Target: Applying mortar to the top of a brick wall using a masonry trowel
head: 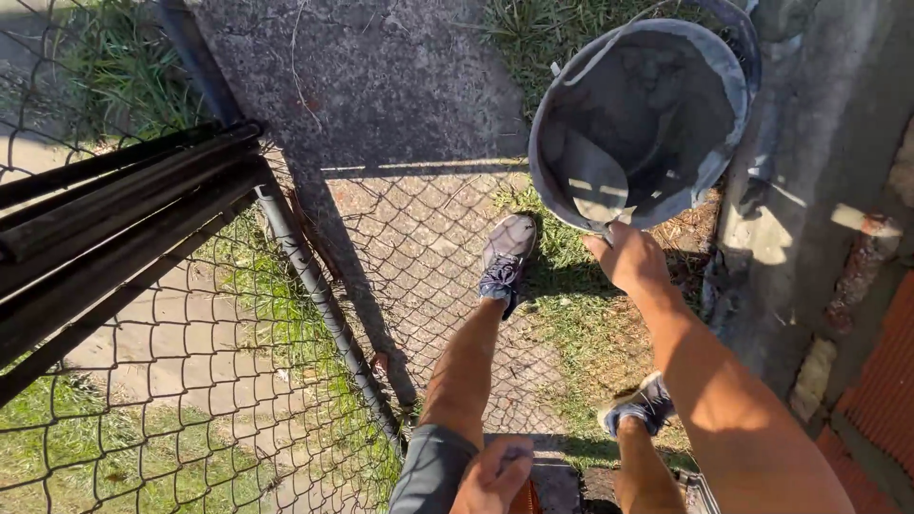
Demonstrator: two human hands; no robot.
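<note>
While the person stands on the grass, a grey bucket (640, 119) hangs out in front of them, tipped so its open mouth faces the camera. Inside the bucket sits wet grey cement, and a flat trowel blade (595, 183) lies in it near the lower rim. The right hand (626, 257) reaches up to the bucket's bottom edge and is closed around something thin there, most likely the trowel's handle, but the fingers hide it, so that part is hard to make out. The left hand (495, 473) is far below the bucket, at the bottom of the picture. It is curled, and something orange (525, 497) peeks out beside it, but you cannot tell if the hand holds it.

Just below the bucket is one grey shoe (506, 259) on the paving. The other shoe (641, 407) is lower down, partly behind the right arm. To the left of the bucket runs a wire fence (238, 381) with dark bars (124, 219) leaning on it. To the right of the bucket stands a rough grey wall (809, 190), cut off by the picture's edge.
</note>
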